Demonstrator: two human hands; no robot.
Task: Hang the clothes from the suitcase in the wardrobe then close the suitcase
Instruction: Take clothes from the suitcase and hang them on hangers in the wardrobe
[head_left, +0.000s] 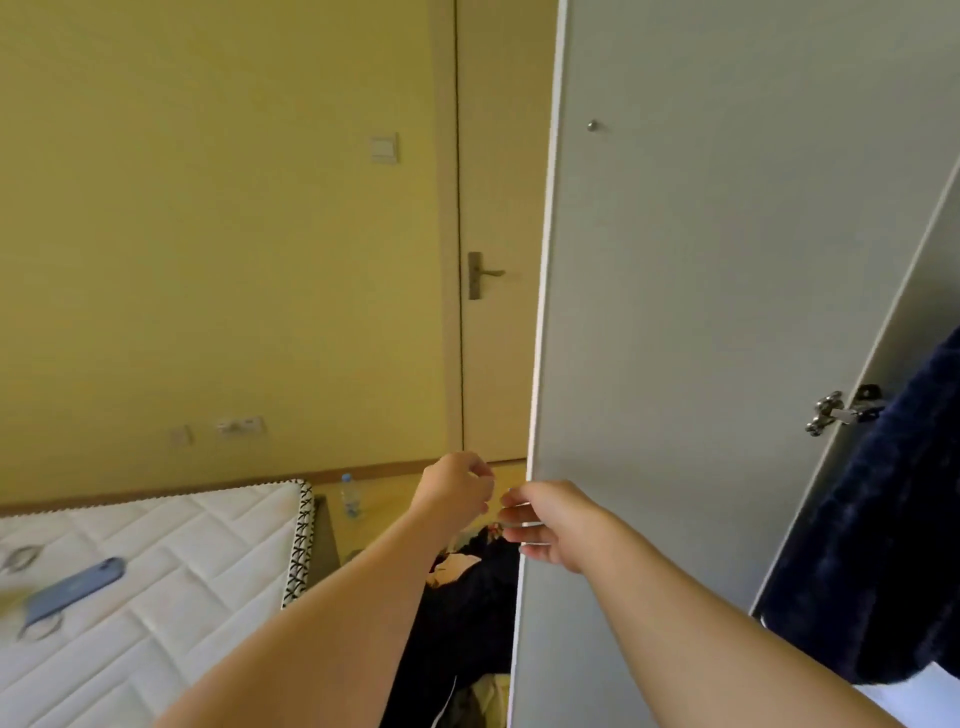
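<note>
**So: R hand on the wardrobe door, clothes inside & below**

The wardrobe door (701, 312) stands open, its pale edge running top to bottom thru the middle of the view. The right hand (553, 525) grips that edge low down, fingers (514, 514) curled round it. The left hand (457, 488) is raised just beside it, not touching the door, its fingers curled in w/ nothing seen in them.

On the far right, inside the wardrobe past the metal hinge (841, 410), a dark navy garment (883, 519) hangs down. A heap of dark clothes (467, 608) lies low betw. the two forearms, partly hidden behind the door edge; can't tell what it lies in.

To the left there's a white quilted mattress (182, 545) w/ a blue phone (78, 584) on it. A water bottle (350, 496) stands on the floor by the mattress corner, near the yellow wall. The room door (493, 208) behind is closed.
</note>
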